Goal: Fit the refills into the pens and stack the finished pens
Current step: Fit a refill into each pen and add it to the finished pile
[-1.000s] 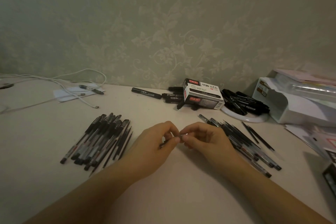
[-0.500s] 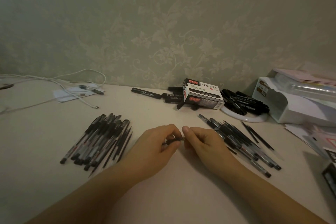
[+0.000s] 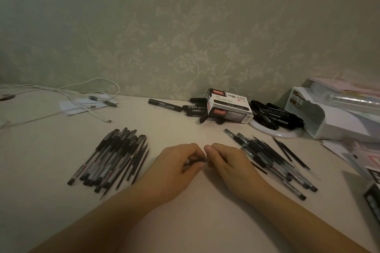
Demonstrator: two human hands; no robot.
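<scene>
My left hand (image 3: 176,167) and my right hand (image 3: 228,161) meet at the middle of the table, fingertips almost touching. Between them lies a short stretch of a dark pen (image 3: 196,162); both hands pinch it, and most of it is hidden under the fingers. A pile of black pens (image 3: 115,158) lies to the left of my left hand. Another spread of pens and thin refills (image 3: 269,158) lies to the right, partly behind my right hand.
At the back stand a marker box (image 3: 229,107), loose black markers (image 3: 165,105) and a white plate (image 3: 275,132) holding more markers. A white tray (image 3: 337,121) and papers fill the right side. White cables (image 3: 82,96) lie at the back left.
My hands have closed together along the pen, so less of it shows between them. My right hand slid left toward my left hand. The piles have not moved.
</scene>
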